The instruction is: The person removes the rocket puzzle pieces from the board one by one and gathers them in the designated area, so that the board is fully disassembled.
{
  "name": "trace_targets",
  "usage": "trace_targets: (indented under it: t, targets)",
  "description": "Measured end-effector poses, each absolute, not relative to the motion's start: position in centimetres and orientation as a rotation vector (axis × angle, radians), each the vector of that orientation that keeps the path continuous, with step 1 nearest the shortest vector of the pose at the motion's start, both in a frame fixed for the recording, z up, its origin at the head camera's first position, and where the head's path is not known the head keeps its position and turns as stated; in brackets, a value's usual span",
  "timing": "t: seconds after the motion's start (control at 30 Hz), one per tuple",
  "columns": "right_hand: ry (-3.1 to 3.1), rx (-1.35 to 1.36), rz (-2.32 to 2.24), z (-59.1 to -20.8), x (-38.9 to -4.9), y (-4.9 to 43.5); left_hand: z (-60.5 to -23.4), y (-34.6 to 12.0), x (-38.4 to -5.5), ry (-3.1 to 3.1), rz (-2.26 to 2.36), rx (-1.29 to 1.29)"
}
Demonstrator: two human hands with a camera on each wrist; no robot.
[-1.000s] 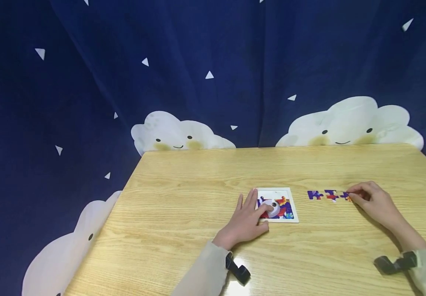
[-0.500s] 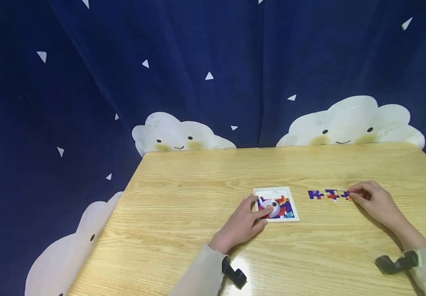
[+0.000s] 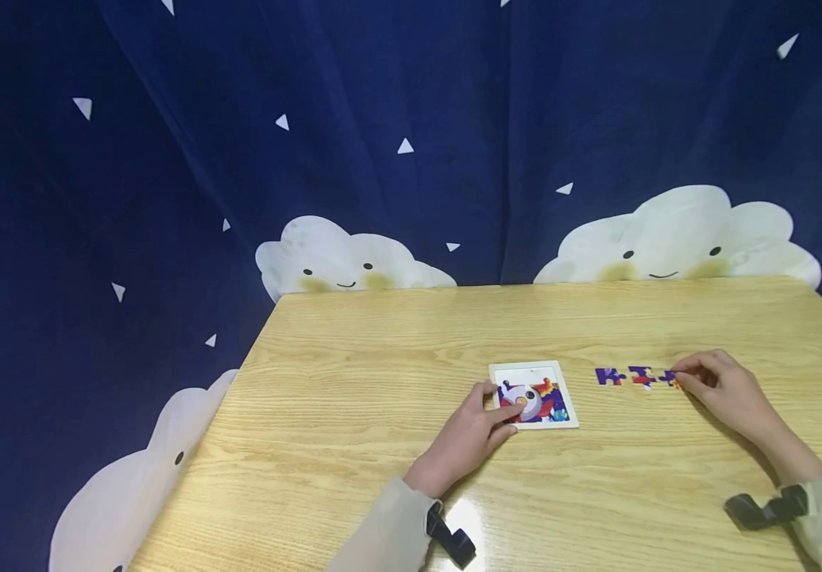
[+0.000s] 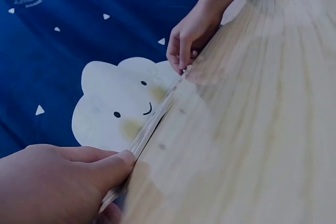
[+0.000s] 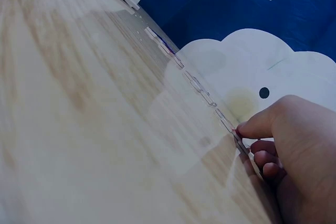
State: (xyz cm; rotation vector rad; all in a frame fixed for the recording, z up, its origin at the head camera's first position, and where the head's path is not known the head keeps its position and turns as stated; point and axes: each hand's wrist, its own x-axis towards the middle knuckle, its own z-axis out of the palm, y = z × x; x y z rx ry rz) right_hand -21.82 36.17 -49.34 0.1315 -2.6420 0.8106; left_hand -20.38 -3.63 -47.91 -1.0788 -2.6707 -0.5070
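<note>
The end puzzle piece (image 3: 666, 379) is pinched on the table (image 3: 382, 357) between the right hand (image 3: 728, 396)'s thumb and fingertip; a middle piece (image 3: 640, 375) and a left piece (image 3: 607, 376) are lined up beside it. The white tray (image 3: 549, 425) is held by the left hand (image 3: 459, 441), fingers bent at its left rim; the index finger is laid on the picture (image 3: 546, 408) filling its lower part.

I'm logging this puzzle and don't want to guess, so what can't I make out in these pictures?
- Right piece: its right end, covered by the right hand, head view.
- Frame: part of its left side, covered by the left hand, head view.
- Middle piece: its print, seen nearly edge-on, right wrist view.
- Left sleeve: cut off by the bottom edge, head view.
</note>
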Motion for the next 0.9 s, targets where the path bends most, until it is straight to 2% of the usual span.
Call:
trace_targets:
  t: [0.43,0.9]
  targets:
    - [-2.551,0.124,0.865,-49.1,-21.5,35.4,-48.1,-3.6,-20.2,-2.678,-0.573,-1.094]
    - [-2.475,0.375,1.031,-48.3,-22.4,27.2,-47.9,-3.5,-20.4,-2.710,-0.583,-1.067]
